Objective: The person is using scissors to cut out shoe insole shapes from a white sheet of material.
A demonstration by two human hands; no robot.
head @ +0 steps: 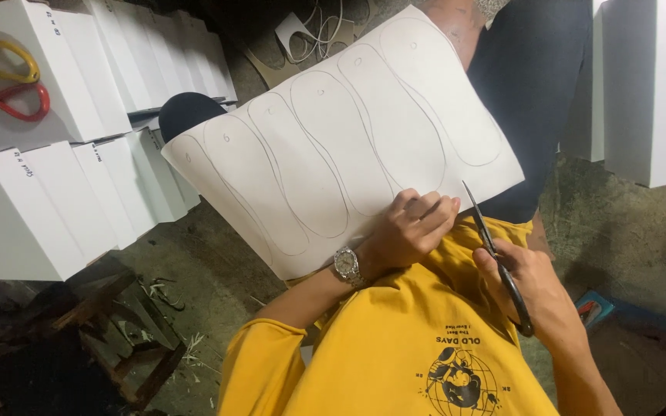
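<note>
Biggest thing in my view is the white sheet [333,146], a stiff board w/ a row of pencilled sole outlines, held tilted over the lap above the floor, not lying on anything. My left hand [410,227] has its grip pinched on the near edge, fingers curled over the top, just beside where the blades meet it. My right hand [537,296] is wrapped tight round the handles of the black scissors [495,254], tips at the sheet's lower edge near the rightmost outline; can't tell how far the blades are parted. To cut well, I'd judge: keep the left pinch close to the cut line so the board doesn't flex, feed the sheet into the blades rather than twisting the wrist, use long strokes on the straights, short bites round the curves. Stacks of white boxes [55,208] sit to the left, w/ a yellow-and-red pair of scissors [5,85] on top.
</note>
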